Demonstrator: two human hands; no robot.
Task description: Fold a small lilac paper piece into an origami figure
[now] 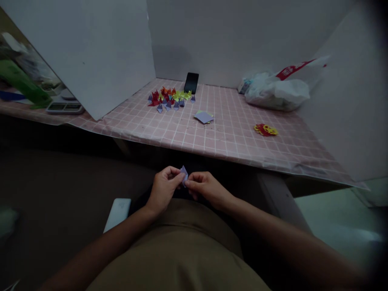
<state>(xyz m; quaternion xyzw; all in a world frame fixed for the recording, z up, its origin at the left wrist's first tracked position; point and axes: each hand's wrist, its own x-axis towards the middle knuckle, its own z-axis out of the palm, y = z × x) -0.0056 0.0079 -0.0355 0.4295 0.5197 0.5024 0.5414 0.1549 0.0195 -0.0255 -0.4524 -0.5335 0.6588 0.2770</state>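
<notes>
Between my two hands, above my lap and in front of the table edge, is a small piece of folded purple paper (184, 171) with a pointed top. My left hand (166, 186) pinches its left side between thumb and fingers. From the right, my right hand (207, 188) pinches its lower part. On the table beyond lies a small stack of square paper sheets (204, 117), purple on top with yellow-green edges below. Left of it stands a cluster of small folded paper figures (168, 99) in red, orange, yellow and purple.
A dark phone (191, 83) leans near the back wall. On the right are a white plastic bag (275, 93) and a red and yellow bundle (265, 129). A white panel (121, 52) stands at left, beside a scale (65, 107). A pale flat device (118, 212) lies by my left forearm.
</notes>
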